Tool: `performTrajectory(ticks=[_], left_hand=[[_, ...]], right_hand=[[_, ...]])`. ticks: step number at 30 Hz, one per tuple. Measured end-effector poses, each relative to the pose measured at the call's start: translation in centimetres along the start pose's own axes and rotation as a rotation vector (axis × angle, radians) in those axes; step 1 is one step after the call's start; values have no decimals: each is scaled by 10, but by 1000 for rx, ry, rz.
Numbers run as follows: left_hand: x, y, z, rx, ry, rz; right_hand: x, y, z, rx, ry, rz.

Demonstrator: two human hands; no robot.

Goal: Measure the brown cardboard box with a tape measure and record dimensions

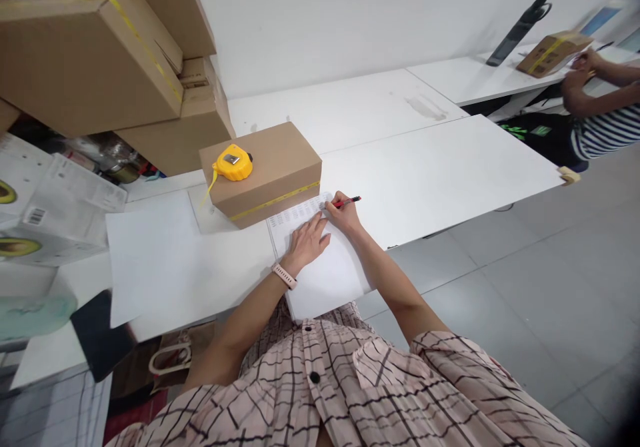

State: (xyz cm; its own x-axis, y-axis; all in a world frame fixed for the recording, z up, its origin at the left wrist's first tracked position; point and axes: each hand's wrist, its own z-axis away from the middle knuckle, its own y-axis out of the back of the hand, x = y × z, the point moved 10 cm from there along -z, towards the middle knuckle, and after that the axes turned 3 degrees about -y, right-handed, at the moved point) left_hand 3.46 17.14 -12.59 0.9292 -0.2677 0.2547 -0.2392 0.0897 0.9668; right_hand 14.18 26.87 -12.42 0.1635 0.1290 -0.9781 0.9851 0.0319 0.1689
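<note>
My right hand (343, 214) is closed around a red pen (349, 201), its tip on a printed sheet of paper (320, 270) lying on the white table (425, 174). My left hand (306, 242) rests flat on that sheet with fingers stretched out, a pink watch band on the wrist. Just beyond the sheet stands a small cardboard box (267, 174) with a yellow tape measure (233, 163) on top; the yellow tape runs along the box's front side.
Large cardboard boxes (95, 60) are stacked at the back left, white cartons (45, 207) below them. A blank white sheet (160, 254) lies left. At the far right another person in a striped shirt (605, 130) handles a cardboard box (553, 52) on another table.
</note>
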Motion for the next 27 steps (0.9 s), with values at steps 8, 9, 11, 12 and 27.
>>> performTrajectory(ticks=[8, 9, 11, 12, 27], left_hand=[[0, 1, 0, 13, -2, 20], [0, 1, 0, 11, -2, 23], [0, 2, 0, 13, -4, 28], [1, 2, 0, 14, -5, 28], [0, 1, 0, 15, -5, 24]], right_hand=[[3, 2, -1, 26, 0, 10], [2, 2, -1, 25, 4, 12], [2, 1, -1, 17, 7, 7], [2, 1, -1, 13, 5, 2], [0, 3, -1, 23, 8, 10]])
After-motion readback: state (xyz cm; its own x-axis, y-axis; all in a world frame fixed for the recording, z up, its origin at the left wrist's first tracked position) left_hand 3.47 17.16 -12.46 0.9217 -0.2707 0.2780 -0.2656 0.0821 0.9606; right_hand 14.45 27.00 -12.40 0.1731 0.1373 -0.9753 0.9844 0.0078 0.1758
